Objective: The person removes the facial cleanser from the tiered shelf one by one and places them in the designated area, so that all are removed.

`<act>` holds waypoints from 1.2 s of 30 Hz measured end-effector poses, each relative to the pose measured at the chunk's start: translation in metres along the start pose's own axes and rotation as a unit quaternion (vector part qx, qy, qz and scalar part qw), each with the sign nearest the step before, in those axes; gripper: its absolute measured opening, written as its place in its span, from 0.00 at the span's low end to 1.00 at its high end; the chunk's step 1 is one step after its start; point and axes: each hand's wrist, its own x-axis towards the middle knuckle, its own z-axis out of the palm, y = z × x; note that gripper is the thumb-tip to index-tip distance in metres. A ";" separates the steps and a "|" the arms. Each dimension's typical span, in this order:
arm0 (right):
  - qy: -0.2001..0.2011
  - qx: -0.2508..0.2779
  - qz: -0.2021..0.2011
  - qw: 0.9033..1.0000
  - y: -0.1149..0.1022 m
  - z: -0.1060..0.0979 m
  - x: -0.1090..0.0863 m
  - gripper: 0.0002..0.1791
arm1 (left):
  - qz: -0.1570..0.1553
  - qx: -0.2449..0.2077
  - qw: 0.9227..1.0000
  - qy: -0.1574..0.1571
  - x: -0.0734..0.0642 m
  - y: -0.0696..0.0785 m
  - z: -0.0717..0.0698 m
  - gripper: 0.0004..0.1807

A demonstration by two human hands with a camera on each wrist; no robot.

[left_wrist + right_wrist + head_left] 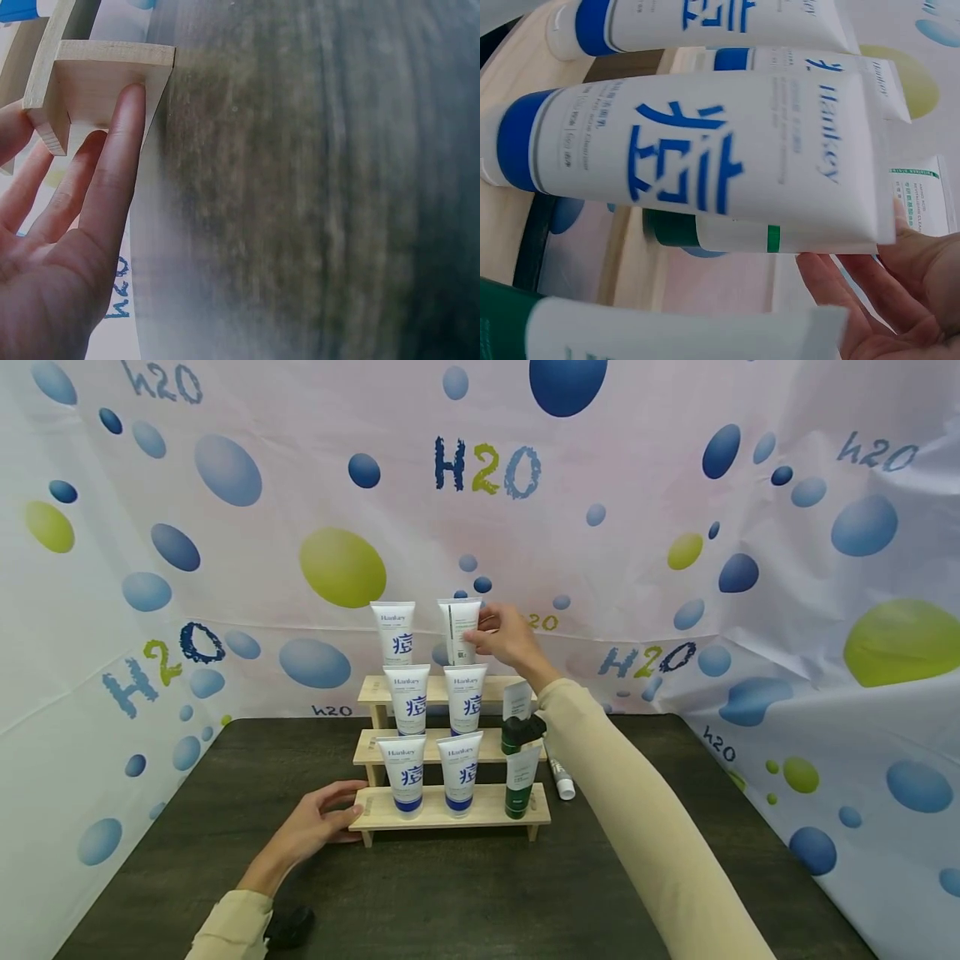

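Note:
A three-tier wooden display rack (480, 803) stands on the dark table, carrying white squeeze tubes. My left hand (327, 814) holds the left end of its lowest tier, with the thumb at the plank's end and a finger along the support below (112, 82). At the top tier, my right hand (510, 633) pinches the side of a white tube with green print (460, 631), thumb in front. In the right wrist view, a blue-capped tube (705, 150) partly hides this tube, and the fingers of the right hand (900, 292) show at its crimped end.
Blue-lettered tubes stand on every tier, such as the front-left one (405, 774). Green-capped tubes stand at the right of the lower tier (520, 783) and of the middle tier (516, 703), the latter partly behind the right sleeve. Another tube (562, 779) lies right of the rack.

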 end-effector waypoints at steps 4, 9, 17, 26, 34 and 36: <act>0.010 0.008 -0.005 1.000 -0.003 -0.010 0.000 0.20 | -0.002 0.001 1.000 0.000 0.001 -0.001 0.000 0.34; 0.009 0.032 -0.003 0.999 -0.013 -0.034 -0.003 0.21 | 0.004 0.004 1.000 0.000 0.002 -0.001 0.000 0.33; 0.015 0.022 -0.013 1.000 -0.025 -0.077 -0.014 0.23 | -0.004 0.010 1.000 0.008 0.003 -0.001 0.001 0.33; 0.029 -0.017 -0.011 0.999 -0.010 -0.109 -0.027 0.22 | -0.001 0.019 1.000 0.014 0.003 -0.003 0.002 0.32; 0.020 -0.055 0.023 0.998 0.017 -0.125 -0.036 0.24 | 0.006 0.014 1.000 0.013 0.002 -0.003 0.001 0.32; 0.017 -0.063 0.030 0.997 0.026 -0.127 -0.038 0.25 | 0.008 0.013 1.000 0.012 0.002 -0.004 0.001 0.32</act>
